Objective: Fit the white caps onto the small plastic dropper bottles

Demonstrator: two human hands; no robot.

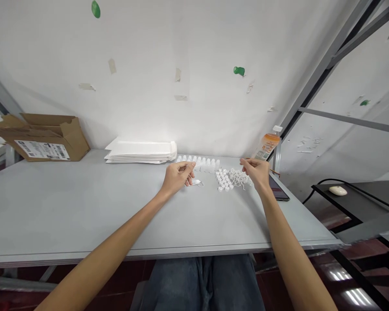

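My left hand (177,176) is closed in a pinch on a small white bottle, just in front of a row of small white bottles (201,163) standing at the back of the grey table (84,207). Another small white piece (197,183) lies on the table beside that hand. My right hand (256,172) is closed in a pinch over a heap of white strings (239,178), and what its fingers hold is too small to name. A cluster of small white caps (223,179) sits between the two hands.
A stack of white flat bags (141,152) lies against the wall. An open cardboard box (42,137) stands at the back left. An orange drink bottle (266,147) and a dark phone (278,191) are at the right edge. A side desk with a mouse (337,190) is further right.
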